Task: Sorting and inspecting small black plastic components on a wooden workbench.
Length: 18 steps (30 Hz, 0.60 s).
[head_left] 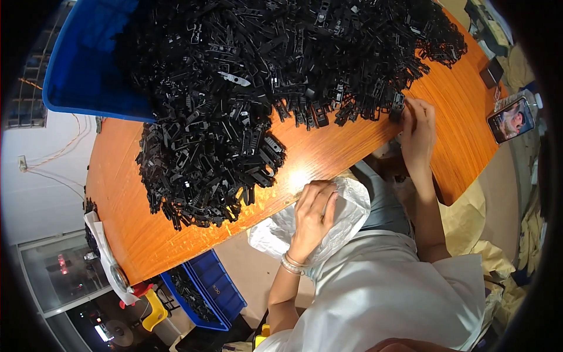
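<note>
Gripping the thin white plastic bag with my left hand, fingers curled into it at the near edge of the orange wooden table, just over my lap. My right hand is out at the right end of the huge pile of black plastic clips, fingers pinched on one black clip at the pile's edge. Blue bin sits far left under the heap, phone off to the right.
</note>
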Each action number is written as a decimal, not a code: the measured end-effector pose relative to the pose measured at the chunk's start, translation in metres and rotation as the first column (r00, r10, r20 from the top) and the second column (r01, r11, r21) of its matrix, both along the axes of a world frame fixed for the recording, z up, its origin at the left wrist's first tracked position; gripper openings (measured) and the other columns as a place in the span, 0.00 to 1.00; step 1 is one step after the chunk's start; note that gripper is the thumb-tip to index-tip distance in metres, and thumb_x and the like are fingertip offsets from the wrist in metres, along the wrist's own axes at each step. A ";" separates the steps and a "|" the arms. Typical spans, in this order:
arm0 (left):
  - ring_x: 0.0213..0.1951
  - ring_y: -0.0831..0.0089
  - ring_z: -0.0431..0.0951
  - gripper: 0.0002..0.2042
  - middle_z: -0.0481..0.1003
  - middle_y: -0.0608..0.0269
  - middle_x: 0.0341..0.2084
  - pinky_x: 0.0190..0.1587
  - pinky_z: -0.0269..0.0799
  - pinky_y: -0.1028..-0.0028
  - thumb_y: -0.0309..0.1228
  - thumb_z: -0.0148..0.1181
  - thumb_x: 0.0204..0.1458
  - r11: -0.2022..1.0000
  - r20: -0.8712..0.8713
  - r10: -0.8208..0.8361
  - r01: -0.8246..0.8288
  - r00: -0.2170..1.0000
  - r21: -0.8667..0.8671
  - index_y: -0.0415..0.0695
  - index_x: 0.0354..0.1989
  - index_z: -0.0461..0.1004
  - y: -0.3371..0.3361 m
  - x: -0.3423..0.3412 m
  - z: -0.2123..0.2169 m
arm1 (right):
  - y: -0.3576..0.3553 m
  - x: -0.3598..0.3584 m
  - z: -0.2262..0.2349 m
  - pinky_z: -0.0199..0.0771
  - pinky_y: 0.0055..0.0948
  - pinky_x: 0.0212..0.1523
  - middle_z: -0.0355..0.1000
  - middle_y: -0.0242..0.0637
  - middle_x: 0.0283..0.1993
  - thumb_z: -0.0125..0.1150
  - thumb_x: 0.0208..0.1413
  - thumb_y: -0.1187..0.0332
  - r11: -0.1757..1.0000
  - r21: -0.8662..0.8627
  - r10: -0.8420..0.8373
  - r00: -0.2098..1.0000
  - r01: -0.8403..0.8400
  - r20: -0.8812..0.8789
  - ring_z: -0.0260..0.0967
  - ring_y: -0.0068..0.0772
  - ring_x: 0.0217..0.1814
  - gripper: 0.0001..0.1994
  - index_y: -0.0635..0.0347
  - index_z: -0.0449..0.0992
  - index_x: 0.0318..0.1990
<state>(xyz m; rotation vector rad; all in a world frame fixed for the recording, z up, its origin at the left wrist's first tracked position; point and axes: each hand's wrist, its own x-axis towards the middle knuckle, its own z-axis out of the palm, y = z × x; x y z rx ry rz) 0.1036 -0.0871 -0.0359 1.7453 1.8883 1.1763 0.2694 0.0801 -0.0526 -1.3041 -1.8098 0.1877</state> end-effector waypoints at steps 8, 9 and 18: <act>0.32 0.59 0.70 0.09 0.70 0.54 0.31 0.35 0.67 0.69 0.19 0.59 0.40 0.984 -0.057 -0.139 0.144 0.989 0.103 0.35 0.32 0.72 0.055 0.021 -0.008 | -0.023 -0.031 -0.018 0.65 0.25 0.34 0.65 0.43 0.37 0.50 0.49 0.81 0.966 -0.062 0.243 0.964 -0.250 -0.110 0.65 0.37 0.36 0.10 0.66 0.69 0.41; 0.32 0.59 0.70 0.09 0.70 0.54 0.31 0.35 0.67 0.69 0.19 0.59 0.40 0.985 -0.056 -0.136 0.142 0.989 0.102 0.35 0.32 0.72 0.056 0.020 -0.009 | -0.025 -0.034 -0.017 0.65 0.25 0.34 0.65 0.43 0.37 0.50 0.49 0.81 0.965 -0.064 0.245 0.963 -0.253 -0.110 0.65 0.37 0.36 0.10 0.66 0.69 0.41; 0.29 0.59 0.69 0.07 0.68 0.55 0.26 0.31 0.66 0.67 0.19 0.59 0.40 0.986 -0.050 0.040 -0.031 0.998 0.164 0.34 0.29 0.71 0.050 0.006 -0.024 | -0.038 -0.036 -0.015 0.61 0.20 0.24 0.65 0.37 0.31 0.52 0.48 0.81 0.882 -0.242 0.306 0.881 -0.405 -0.360 0.61 0.24 0.24 0.08 0.65 0.70 0.37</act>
